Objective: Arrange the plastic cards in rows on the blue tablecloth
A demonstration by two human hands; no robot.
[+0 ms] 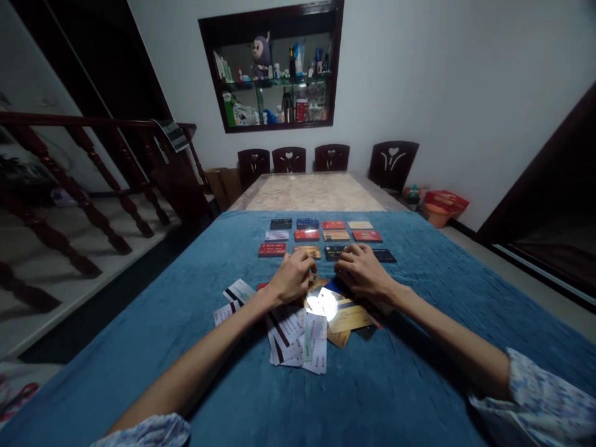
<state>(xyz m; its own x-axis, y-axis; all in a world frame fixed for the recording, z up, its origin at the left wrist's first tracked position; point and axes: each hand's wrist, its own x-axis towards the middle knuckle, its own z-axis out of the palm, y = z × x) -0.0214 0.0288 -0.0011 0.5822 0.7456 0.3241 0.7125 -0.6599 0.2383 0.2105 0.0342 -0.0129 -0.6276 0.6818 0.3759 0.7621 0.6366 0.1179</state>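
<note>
My left hand (294, 276) is above the loose cards, its fingers curled in just in front of an orange card (307, 251). Whatever its fingertips hold, if anything, is hidden. My right hand (365, 271) arches over the loose pile beside a black card (334, 252), fingers bent and close together. A dark blue card (336, 287) shows under it; I cannot see whether the fingers grip a card. Beneath and between my hands lie overlapping gold cards (351, 318) and white striped cards (286, 332), with a bright glare spot on them.
Beyond my hands, cards stand in three neat rows, among them a red card (272, 249) and a cream card (360, 225). A blue cloth (186, 292) covers the near part of the table (316, 189). Chairs (393, 162) line its far end; a railing (79, 124) runs left.
</note>
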